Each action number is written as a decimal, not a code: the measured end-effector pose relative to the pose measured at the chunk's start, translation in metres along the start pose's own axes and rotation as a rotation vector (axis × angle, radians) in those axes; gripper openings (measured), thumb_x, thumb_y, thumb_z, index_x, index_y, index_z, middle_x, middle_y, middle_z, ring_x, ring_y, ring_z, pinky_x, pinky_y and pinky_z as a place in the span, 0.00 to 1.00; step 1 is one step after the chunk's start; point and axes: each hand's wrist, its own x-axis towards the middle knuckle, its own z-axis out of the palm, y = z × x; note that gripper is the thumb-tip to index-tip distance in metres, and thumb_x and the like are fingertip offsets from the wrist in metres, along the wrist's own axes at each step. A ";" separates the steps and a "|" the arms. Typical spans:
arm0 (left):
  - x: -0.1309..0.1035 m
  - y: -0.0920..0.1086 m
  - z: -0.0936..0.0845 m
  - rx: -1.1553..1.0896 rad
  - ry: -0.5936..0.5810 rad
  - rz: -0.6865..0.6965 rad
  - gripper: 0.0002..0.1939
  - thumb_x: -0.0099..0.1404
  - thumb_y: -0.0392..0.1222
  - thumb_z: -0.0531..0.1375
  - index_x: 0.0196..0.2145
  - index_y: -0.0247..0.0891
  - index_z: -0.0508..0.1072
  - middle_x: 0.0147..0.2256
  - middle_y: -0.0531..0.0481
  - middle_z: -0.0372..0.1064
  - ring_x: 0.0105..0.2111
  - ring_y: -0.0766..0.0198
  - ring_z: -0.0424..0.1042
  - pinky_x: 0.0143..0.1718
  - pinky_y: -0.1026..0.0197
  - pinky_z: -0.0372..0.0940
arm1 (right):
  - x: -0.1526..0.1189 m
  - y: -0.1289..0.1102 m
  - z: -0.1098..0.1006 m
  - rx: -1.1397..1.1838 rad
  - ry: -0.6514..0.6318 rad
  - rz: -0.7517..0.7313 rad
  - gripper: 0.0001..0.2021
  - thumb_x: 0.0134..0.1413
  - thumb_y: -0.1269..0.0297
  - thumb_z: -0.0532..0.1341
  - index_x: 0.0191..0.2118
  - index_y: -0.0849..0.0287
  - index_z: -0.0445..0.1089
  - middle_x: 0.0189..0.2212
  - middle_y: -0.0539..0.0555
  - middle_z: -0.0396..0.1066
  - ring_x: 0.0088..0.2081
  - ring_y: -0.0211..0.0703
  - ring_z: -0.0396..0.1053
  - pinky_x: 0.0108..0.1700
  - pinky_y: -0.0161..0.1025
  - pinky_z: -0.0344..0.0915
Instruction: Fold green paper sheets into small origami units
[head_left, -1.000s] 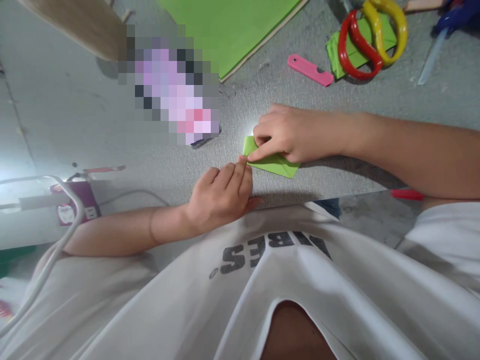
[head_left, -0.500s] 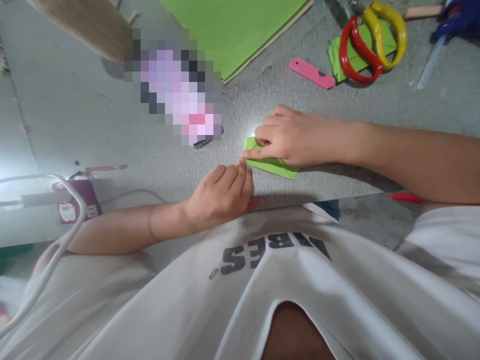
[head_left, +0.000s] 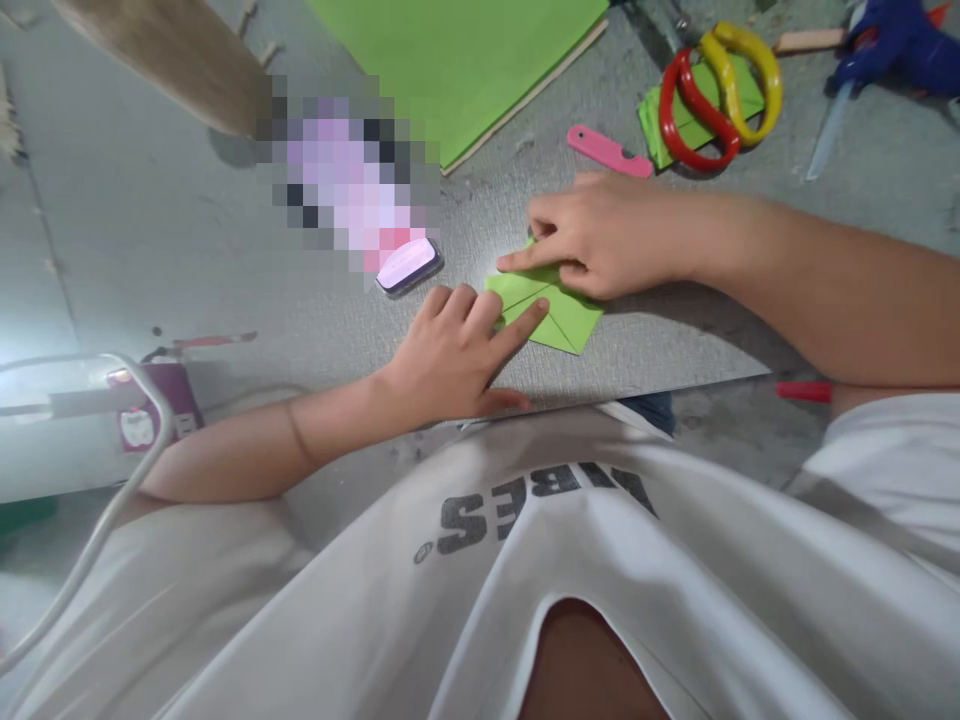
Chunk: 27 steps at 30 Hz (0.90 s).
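Observation:
A small creased piece of green paper (head_left: 566, 322) lies on the grey table near its front edge. My left hand (head_left: 454, 350) rests at the paper's left side, index finger stretched over the creases and thumb apart below. From the upper right, my right hand (head_left: 592, 235) lies over the paper's top part, its index finger pointing left along the upper edge and the other fingers bent. Part of the paper is hidden beneath that hand. Neither hand grips anything; both touch the paper from above.
A phone (head_left: 409, 265), partly pixelated, lies upper left of the hands. Behind are a large green sheet (head_left: 465, 70), a pink cutter (head_left: 607, 150), red-and-yellow scissors (head_left: 697, 110) on green papers, and a blue glue gun (head_left: 889, 45). A white cable (head_left: 154, 400) runs at left.
My left hand has opened, its index finger now extended over the paper. My right hand has moved up slightly, and more of the creased paper shows.

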 end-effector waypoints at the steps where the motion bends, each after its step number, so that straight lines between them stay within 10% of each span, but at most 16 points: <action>1: 0.002 0.000 0.001 -0.008 -0.011 -0.013 0.62 0.81 0.91 0.56 0.88 0.37 0.68 0.55 0.31 0.80 0.49 0.36 0.76 0.51 0.38 0.67 | -0.001 0.000 -0.002 -0.001 -0.003 0.028 0.24 0.76 0.47 0.67 0.67 0.44 0.91 0.55 0.56 0.91 0.55 0.58 0.84 0.65 0.57 0.74; 14: -0.001 0.008 0.005 -0.139 0.009 -0.090 0.64 0.82 0.92 0.49 0.90 0.37 0.67 0.67 0.24 0.78 0.60 0.31 0.73 0.60 0.35 0.66 | -0.021 0.001 -0.025 -0.099 0.066 0.243 0.16 0.78 0.43 0.73 0.53 0.49 0.90 0.36 0.55 0.88 0.44 0.59 0.85 0.45 0.52 0.71; 18: -0.009 0.023 -0.004 -0.085 -0.010 -0.136 0.54 0.90 0.80 0.53 0.89 0.31 0.67 0.80 0.19 0.73 0.75 0.23 0.70 0.71 0.30 0.66 | -0.026 -0.009 -0.012 -0.068 0.022 0.297 0.17 0.77 0.44 0.72 0.46 0.52 0.90 0.37 0.57 0.88 0.42 0.57 0.83 0.43 0.49 0.65; 24: -0.019 0.062 -0.001 -0.059 0.102 -0.138 0.47 0.90 0.72 0.60 0.83 0.25 0.75 0.70 0.20 0.84 0.72 0.27 0.81 0.74 0.32 0.75 | -0.041 -0.019 -0.015 0.044 -0.039 0.242 0.21 0.78 0.40 0.70 0.40 0.51 0.89 0.32 0.53 0.84 0.37 0.50 0.78 0.43 0.47 0.62; 27: -0.027 0.083 0.016 0.050 0.246 -0.151 0.25 0.90 0.48 0.64 0.75 0.35 0.84 0.63 0.29 0.90 0.67 0.36 0.88 0.68 0.38 0.81 | -0.045 -0.017 -0.018 0.121 -0.005 0.230 0.24 0.78 0.37 0.70 0.42 0.53 0.90 0.34 0.54 0.85 0.39 0.51 0.79 0.45 0.48 0.65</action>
